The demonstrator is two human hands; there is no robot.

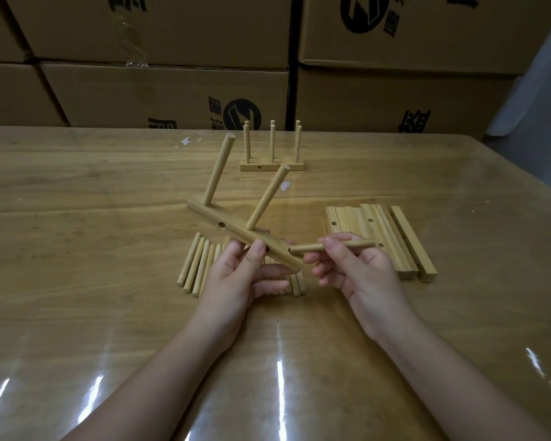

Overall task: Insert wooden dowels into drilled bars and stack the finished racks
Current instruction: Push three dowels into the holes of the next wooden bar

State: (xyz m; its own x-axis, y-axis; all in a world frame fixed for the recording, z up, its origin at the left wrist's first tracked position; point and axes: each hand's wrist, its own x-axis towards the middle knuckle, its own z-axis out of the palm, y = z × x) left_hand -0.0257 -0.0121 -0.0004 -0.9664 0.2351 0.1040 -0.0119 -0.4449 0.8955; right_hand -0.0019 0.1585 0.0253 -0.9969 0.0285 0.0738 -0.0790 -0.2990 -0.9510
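Gripping a pale drilled wooden bar [236, 235] with two dowels standing in it above the table [77, 218], the left hand [236, 281] tilts it; the right hand [357, 265] pinches a short round wooden dowel [312, 247] at its end hole.

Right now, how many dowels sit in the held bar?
2 in the bar: one dowel near the far end, another mid-length. Right hand holds a third outside.

A wood-grain tabletop [77, 218] under a glossy clear cover catches streaks of reflected light, with stacked brown cardboard boxes [159, 87] bearing black printed logos close behind it.
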